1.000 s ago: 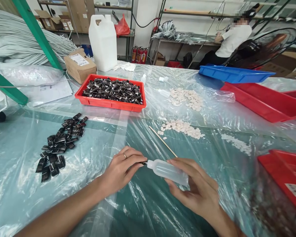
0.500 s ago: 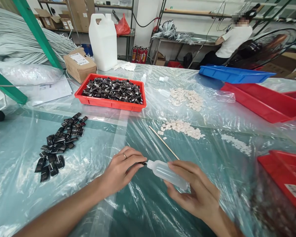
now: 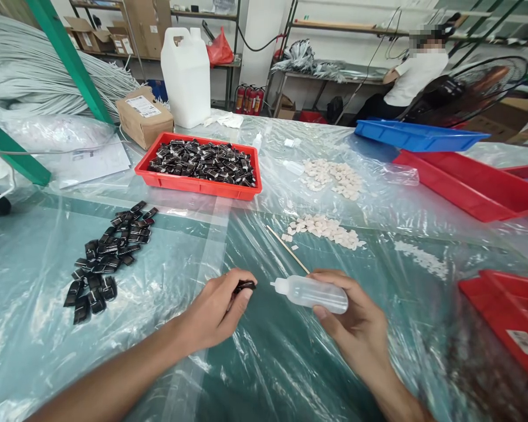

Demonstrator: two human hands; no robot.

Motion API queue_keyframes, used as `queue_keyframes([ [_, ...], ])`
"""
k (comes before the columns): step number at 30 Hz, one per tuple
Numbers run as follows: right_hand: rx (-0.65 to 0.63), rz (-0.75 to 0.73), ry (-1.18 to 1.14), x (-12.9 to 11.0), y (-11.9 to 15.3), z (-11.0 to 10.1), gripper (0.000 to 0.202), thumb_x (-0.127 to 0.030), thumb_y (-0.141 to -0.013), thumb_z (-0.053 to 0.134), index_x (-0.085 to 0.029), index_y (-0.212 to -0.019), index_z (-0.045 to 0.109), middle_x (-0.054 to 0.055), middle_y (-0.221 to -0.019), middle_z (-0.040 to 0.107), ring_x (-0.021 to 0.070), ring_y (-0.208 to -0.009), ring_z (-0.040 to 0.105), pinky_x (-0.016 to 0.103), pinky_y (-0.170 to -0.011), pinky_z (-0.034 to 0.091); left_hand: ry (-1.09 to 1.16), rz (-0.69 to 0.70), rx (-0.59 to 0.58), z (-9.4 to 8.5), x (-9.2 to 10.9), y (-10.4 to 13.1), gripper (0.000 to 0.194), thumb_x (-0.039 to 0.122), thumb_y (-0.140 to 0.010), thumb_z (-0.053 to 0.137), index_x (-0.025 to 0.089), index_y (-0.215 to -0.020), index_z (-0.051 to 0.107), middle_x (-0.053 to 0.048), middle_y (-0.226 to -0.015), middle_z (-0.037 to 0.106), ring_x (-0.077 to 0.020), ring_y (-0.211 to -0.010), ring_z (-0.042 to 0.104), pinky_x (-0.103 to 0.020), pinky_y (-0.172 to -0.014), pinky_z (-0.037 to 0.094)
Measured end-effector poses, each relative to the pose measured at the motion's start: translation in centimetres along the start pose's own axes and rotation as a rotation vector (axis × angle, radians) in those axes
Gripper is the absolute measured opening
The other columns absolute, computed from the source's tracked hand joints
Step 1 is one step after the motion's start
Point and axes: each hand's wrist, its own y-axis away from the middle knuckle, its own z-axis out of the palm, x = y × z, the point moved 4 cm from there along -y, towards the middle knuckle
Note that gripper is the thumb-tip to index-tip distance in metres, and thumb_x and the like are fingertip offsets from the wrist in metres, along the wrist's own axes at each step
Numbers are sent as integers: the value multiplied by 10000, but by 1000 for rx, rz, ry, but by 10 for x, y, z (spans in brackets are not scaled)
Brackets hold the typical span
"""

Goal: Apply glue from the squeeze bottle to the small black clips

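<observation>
In the head view — pinched in the left hand (image 3: 222,310), a black part (image 3: 245,285), mostly covered by the fingers; grasped around its body in the right hand (image 3: 365,319), a bottle (image 3: 317,294), tipped nearly level, nozzle (image 3: 273,283) towards the black part but apart from it; both held up over bare sheeting (image 3: 242,375).

As for progress, apparently midway through a batch, with a single black part being handled; no contact between nozzle and black part, hence seemingly either just short of a dose or just past one; impossible to tell which, any wet spot being too small or hidden; no white piece visible on the black part or in either hand.

To the left, a loose pile (image 3: 108,249) of similar parts on the sheeting, well apart from the left hand; farther back, a tray (image 3: 198,186) heaped with many more; impossible to say from looks alone which lot to count as finished and which as waiting.

Beyond the hands, a stick (image 3: 288,250), near end running up behind the right hand, contact unclear; past it, a near heap (image 3: 325,230) and a far heap (image 3: 332,177) of white pieces — plenty left in both, by the look of them.
</observation>
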Motion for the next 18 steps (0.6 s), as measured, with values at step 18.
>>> queue_keyframes([
  [18, -98, -85, 28, 1, 1, 10, 382, -287, -1002, 909, -428, -1355, 870, 71, -1159, 886, 274, -996, 900, 315, -701, 747, 50, 110, 81, 1, -3, -6, 98, 282, -1036, 610, 248, -1128, 621, -25, -1006, 722, -159, -875, 697, -243, -734, 564],
])
